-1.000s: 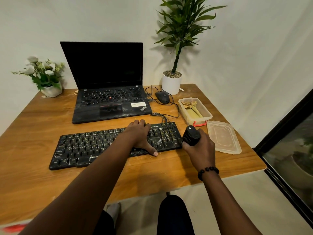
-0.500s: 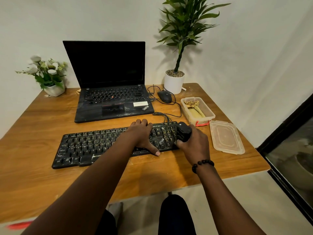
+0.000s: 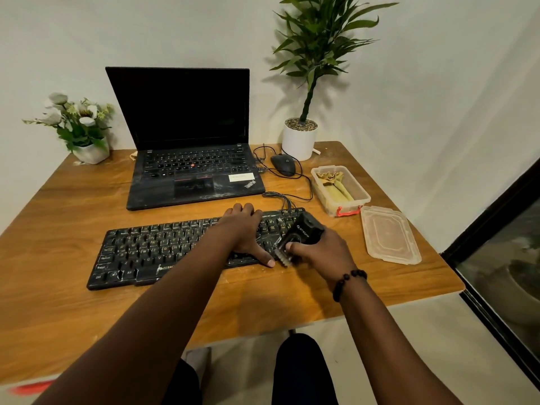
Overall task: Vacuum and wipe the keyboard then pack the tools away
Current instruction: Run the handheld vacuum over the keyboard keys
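Observation:
A dusty black keyboard [image 3: 163, 249] lies across the wooden table [image 3: 58, 206], in front of the laptop. My left hand [image 3: 244, 229] rests flat on the keyboard's right half, fingers straight and thumb at its front edge. My right hand [image 3: 321, 252] grips a small black handheld vacuum [image 3: 301, 233], tilted so that its brush nozzle sits on the keyboard's right end near my left thumb. A clear plastic box [image 3: 361, 197] to the right holds a folded yellowish cloth [image 3: 334, 185]. Its lid [image 3: 388, 235] lies beside it on the table.
An open black laptop [image 3: 190, 159] stands behind the keyboard. A black mouse [image 3: 283, 165] and its cables lie right of it. A white-potted tall plant [image 3: 301, 138] stands at the back right, a small flower pot [image 3: 87, 147] at the back left. The table's right edge is near a dark glass door.
My right hand has carried the vacuum leftward from beside the keyboard onto its right end and tipped the nozzle down. My left hand has stayed on the keys.

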